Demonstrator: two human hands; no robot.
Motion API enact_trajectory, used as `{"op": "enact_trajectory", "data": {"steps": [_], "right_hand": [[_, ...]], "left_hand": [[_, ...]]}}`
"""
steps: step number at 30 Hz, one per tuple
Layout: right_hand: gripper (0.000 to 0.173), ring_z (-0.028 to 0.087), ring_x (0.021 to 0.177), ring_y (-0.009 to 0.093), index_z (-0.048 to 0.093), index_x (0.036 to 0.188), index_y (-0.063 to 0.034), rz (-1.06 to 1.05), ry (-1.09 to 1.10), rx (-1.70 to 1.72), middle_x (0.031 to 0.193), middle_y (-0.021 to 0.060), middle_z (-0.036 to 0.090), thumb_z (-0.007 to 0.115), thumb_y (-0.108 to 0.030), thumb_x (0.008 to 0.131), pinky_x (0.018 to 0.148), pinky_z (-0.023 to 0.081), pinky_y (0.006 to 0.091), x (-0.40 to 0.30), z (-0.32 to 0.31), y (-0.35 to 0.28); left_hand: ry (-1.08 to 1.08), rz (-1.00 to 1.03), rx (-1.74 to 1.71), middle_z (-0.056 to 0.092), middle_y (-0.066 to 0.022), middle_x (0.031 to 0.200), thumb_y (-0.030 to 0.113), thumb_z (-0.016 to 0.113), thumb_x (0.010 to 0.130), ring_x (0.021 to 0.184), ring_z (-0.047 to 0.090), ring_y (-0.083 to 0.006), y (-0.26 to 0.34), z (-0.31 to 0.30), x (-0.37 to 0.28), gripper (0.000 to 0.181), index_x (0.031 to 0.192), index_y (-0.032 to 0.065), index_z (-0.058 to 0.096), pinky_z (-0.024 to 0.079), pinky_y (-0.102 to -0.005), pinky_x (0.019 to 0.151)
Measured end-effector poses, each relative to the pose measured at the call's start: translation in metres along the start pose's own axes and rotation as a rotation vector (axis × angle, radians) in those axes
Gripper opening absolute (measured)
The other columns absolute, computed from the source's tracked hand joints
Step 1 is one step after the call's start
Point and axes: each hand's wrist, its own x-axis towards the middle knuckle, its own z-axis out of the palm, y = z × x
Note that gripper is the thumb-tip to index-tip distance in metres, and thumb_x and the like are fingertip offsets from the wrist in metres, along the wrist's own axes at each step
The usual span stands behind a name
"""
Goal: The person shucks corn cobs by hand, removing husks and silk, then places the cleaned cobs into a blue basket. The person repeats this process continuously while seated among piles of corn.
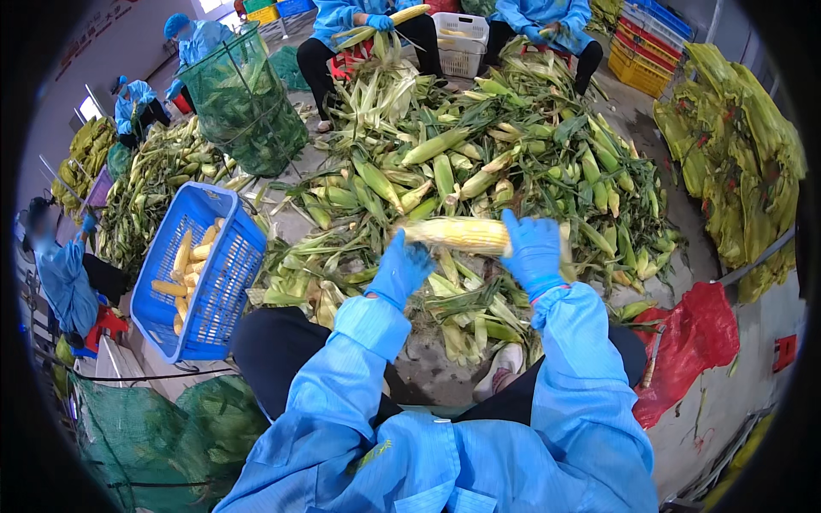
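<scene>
A bared ear of corn [458, 235] lies level between my gloved hands, pale yellow with wisps of silk at its left end. My right hand [533, 251], in a blue glove, is closed on the ear's right end. At the left end, my left hand [403, 268] has its thumb up by the silk; its fingers are blurred, and whether it grips the ear is unclear. Beyond the hands spreads a large heap of unhusked corn [436, 147] with green leaves. Loose husks [474, 308] lie on the floor below the ear.
A blue plastic crate [221, 282] with several bared ears stands at my left, above a green mesh sack [167, 429]. A red sack [696, 340] lies at right. Co-workers sit beyond the heap and at far left. A filled green mesh bag [247, 109] stands upright at back left.
</scene>
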Motion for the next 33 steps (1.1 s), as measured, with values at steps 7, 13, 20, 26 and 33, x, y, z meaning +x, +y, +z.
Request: {"op": "enact_trajectory", "data": {"steps": [7, 13, 20, 26, 33], "right_hand": [[0.046, 0.050, 0.081, 0.025, 0.051, 0.115, -0.0160, -0.078, -0.022, -0.260, 0.077, 0.0068, 0.050, 0.056, -0.011, 0.069, 0.103, 0.022, 0.0509, -0.003, -0.002, 0.046], [0.046, 0.050, 0.082, 0.022, 0.051, 0.117, -0.0170, -0.326, 0.034, -0.210, 0.079, 0.0050, 0.049, 0.053, -0.009, 0.072, 0.103, 0.021, 0.0541, -0.001, -0.022, 0.006], [0.055, 0.050, 0.084, 0.022, 0.052, 0.117, -0.0202, -0.341, -0.006, 0.061, 0.082, 0.0035, 0.051, 0.062, -0.015, 0.063, 0.103, 0.020, 0.0531, -0.008, -0.038, 0.000], [0.060, 0.050, 0.089, 0.022, 0.050, 0.119, -0.0264, -0.298, -0.045, 0.157, 0.090, 0.0023, 0.054, 0.062, -0.013, 0.062, 0.104, 0.018, 0.0519, -0.009, -0.040, 0.018], [0.058, 0.050, 0.089, 0.022, 0.050, 0.119, -0.0260, -0.293, -0.059, 0.061, 0.089, 0.0016, 0.054, 0.062, -0.015, 0.063, 0.105, 0.017, 0.0518, -0.008, -0.042, 0.031]], "left_hand": [[-0.130, 0.640, 1.599, 0.052, -0.0205, 0.112, 0.044, 0.060, 0.078, 0.104, 0.049, -0.0316, -0.003, -0.004, -0.024, 0.068, 0.129, 0.0060, 0.037, 0.042, -0.0376, 0.085], [-0.371, 1.378, 1.802, 0.047, -0.0185, 0.116, 0.045, 0.065, 0.071, 0.099, 0.050, -0.0342, -0.044, 0.028, -0.045, 0.083, 0.135, 0.0085, 0.026, 0.039, -0.0420, 0.087], [-0.507, 1.255, 1.611, 0.060, -0.0130, 0.091, 0.028, 0.048, 0.087, 0.076, 0.057, -0.0331, -0.046, 0.006, -0.024, 0.042, 0.126, 0.0126, 0.043, 0.047, -0.0375, 0.068], [-0.068, 0.865, 1.275, 0.063, -0.0078, 0.071, 0.033, 0.049, 0.089, 0.059, 0.056, -0.0176, -0.011, -0.010, 0.005, 0.033, 0.079, 0.0046, 0.064, 0.046, -0.0323, 0.059], [-0.080, 1.299, 1.506, 0.060, -0.0083, 0.070, 0.041, 0.059, 0.078, 0.068, 0.058, -0.0229, 0.013, 0.041, -0.071, 0.034, 0.072, 0.0079, 0.062, 0.044, -0.0354, 0.062]]}}
